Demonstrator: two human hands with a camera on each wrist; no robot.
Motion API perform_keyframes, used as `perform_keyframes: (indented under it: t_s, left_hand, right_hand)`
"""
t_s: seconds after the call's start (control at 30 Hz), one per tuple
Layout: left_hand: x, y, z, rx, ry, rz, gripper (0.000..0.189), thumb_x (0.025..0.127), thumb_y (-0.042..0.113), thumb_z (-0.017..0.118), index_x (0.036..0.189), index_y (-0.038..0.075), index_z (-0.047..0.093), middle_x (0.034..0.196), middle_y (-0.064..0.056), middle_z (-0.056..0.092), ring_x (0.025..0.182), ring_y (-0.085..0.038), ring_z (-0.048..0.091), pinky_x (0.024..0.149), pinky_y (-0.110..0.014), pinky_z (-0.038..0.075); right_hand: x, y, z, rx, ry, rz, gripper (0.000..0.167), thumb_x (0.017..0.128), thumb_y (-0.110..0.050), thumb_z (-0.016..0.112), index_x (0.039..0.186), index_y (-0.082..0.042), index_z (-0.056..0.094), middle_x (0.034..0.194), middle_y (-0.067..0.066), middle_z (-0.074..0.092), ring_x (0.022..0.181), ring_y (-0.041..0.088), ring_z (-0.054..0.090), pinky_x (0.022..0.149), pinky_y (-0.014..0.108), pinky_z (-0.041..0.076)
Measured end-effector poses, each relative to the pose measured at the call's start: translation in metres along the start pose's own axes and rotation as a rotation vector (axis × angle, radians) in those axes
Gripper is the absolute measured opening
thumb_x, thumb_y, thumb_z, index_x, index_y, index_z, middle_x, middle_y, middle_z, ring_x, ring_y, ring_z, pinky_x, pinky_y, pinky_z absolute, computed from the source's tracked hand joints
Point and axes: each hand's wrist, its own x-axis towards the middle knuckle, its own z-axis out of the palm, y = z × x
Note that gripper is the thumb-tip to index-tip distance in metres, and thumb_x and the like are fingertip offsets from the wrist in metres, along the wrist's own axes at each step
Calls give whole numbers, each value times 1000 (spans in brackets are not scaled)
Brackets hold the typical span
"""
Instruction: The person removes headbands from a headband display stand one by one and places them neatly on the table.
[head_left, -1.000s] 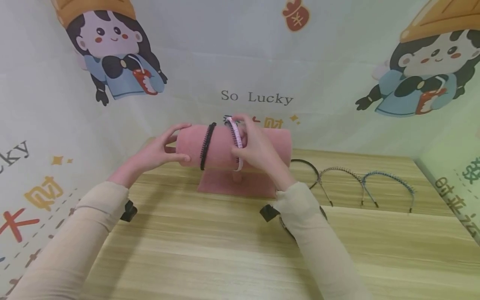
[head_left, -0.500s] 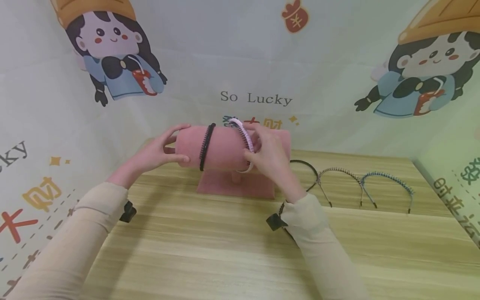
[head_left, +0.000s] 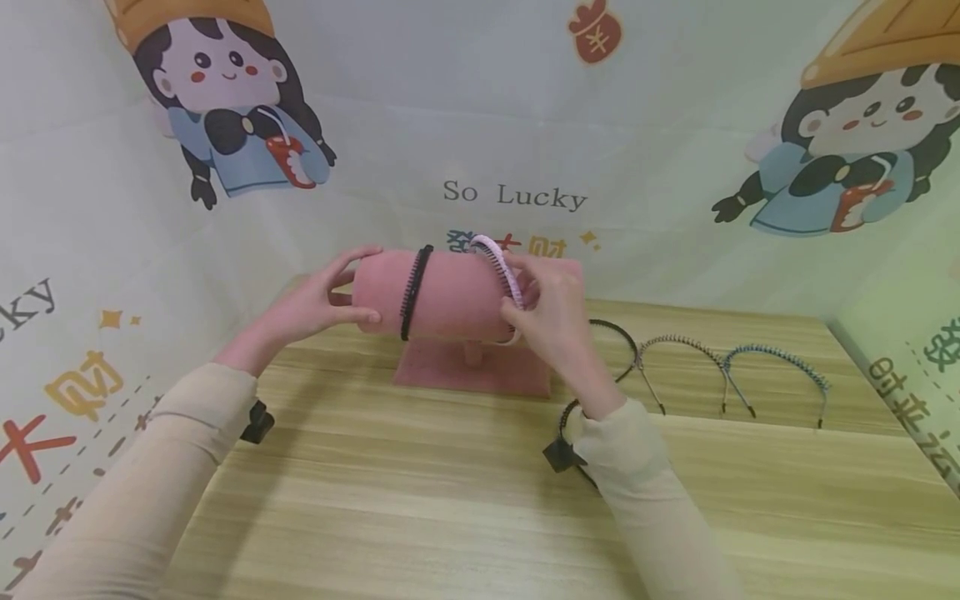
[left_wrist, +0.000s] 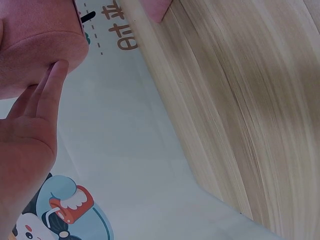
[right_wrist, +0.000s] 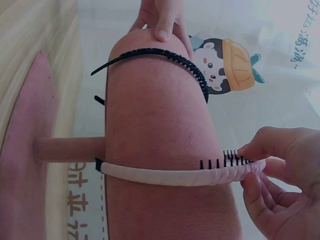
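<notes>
Pale pink headband (right_wrist: 165,176) arches, tilted, over the right part of the pink roll stand (head_left: 461,292), pinched between the thumb and fingers of the right hand (head_left: 558,312). With thumb and fingers spread, the left hand (head_left: 307,310) holds the roll's left end, near a black toothed headband (head_left: 414,293).

The bench (head_left: 390,500) has a pale wood grain. Toward its back rests a pink stand (head_left: 472,375) on its flat base. Right of it lie black (head_left: 628,339), brown (head_left: 682,339) and blue headbands (head_left: 783,352); nearer, a partly hidden dark hoop (head_left: 564,421).
</notes>
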Motion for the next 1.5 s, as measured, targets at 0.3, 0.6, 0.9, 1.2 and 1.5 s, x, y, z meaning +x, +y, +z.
perform_keyframes:
  t_s: [0.3,0.6,0.9,1.2,1.5]
  left_hand:
    - [1,-1,0,-10,-1,15,85,87,28,77,151,46,24,160,-9,34,129,-38,58,103,-55,50]
    - [-1,-1,0,-4,-4,1,86,86,30,78,151,47,24,160,-10,34,128,-38,58,103,-55,50]
    - [-2,0,0,-12,1,5,85,86,28,77,150,47,25,160,-10,34,129,-39,58,102,-55,50]
    - [-1,0,0,-11,-3,6,84,87,29,77,151,46,25,160,-10,33,129,-40,58,102,-55,50]
    - [1,-2,0,-19,-2,17,83,87,27,77,150,47,26,160,-9,35,128,-39,58,101,-54,51]
  right_hand:
    - [-7,7,-4,49,71,-28,46,79,2,73,124,-3,66,97,15,65,90,24,60,69,30,59]
    - [-13,11,-12,39,61,-48,47,80,2,73,126,-4,65,111,15,66,93,24,62,73,32,59]
    - [-18,15,-20,73,79,-49,49,80,4,72,127,-3,64,113,15,68,87,23,65,72,29,58]
    - [-19,16,-28,86,109,-38,48,79,6,70,127,-2,63,99,15,68,80,22,63,68,16,52]
    - [-17,25,-40,144,158,6,47,81,7,70,126,-3,64,94,17,66,77,18,60,66,10,51]
